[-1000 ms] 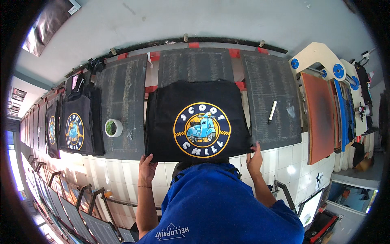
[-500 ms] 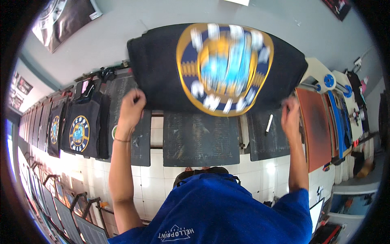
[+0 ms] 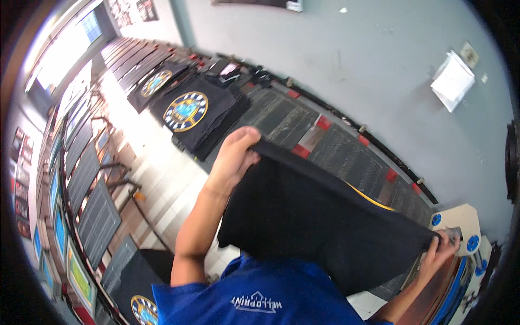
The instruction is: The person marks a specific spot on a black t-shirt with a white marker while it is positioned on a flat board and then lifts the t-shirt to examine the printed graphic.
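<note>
A black printed cloth (image 3: 325, 222) hangs stretched between my two hands, close in front of my body. Mostly its plain black side faces me; a thin yellow curve of the print shows at its top edge. At the cloth's upper left corner, my left hand (image 3: 236, 154) is closed with the edge pinched in its fingers. Lower and to the right, my right hand (image 3: 440, 252) grips the opposite corner. Beyond my left hand, a stack of black cloths (image 3: 214, 122) with a round yellow and blue print lies on the row of dark boards (image 3: 276, 114).
Another printed stack (image 3: 154, 84) lies farther along the boards. Past my right hand stands a cream machine part (image 3: 465, 216) with blue wheels. On the left, a rack holds dark panels (image 3: 97, 222) and coloured frames (image 3: 81, 276). A printed black cloth (image 3: 127, 292) lies at lower left. The grey wall (image 3: 379, 70) borders the boards.
My view has swung left and tilted. The cloth has come from raised in front, print facing me, down near my body with its plain side showing.
</note>
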The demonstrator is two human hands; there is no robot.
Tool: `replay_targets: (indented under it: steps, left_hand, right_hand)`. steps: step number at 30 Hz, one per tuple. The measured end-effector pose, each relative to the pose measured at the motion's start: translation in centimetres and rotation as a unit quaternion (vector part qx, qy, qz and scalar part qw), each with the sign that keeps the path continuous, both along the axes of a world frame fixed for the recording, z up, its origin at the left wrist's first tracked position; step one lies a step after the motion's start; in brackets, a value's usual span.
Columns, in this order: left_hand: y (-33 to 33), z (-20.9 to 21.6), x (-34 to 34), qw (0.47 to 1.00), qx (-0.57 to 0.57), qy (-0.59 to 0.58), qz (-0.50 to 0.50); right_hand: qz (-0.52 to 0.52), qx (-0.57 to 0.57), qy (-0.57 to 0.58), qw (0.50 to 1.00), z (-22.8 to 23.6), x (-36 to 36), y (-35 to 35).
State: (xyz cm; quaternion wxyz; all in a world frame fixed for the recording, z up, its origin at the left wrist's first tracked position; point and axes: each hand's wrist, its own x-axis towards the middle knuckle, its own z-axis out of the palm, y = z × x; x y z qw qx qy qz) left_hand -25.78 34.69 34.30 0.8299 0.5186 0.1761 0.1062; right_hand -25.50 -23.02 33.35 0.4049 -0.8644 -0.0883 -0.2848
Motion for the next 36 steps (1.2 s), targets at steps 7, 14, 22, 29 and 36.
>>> replay_targets:
  steps: [7, 14, 22, 29, 36]
  left_hand:
    - [-2.0, -0.4, -4.2, 0.991, 0.087, -0.003, 0.105]
    - [2.3, 0.5, -10.8, 0.949, 0.068, -0.081, 0.298]
    - [9.1, 3.0, -19.8, 0.822, 0.114, -0.185, 0.527]
    - [21.7, 2.3, -29.7, 0.748, 0.145, -0.139, 0.632]
    - [39.4, 4.9, -30.5, 0.768, 0.166, -0.086, 0.612]
  right_hand:
    - [0.065, -0.025, -0.002, 0.998, -1.5, 4.3, -0.1]
    - [0.221, 0.017, -0.009, 0.975, -1.4, 9.1, 4.5]
    - [0.36, -0.009, 0.075, 0.93, -0.3, 10.2, 22.3]
    - [0.494, 0.115, 0.115, 0.854, -0.5, 6.8, 38.8]
    - [0.548, 0.081, 0.198, 0.808, -0.5, 2.8, 53.2]
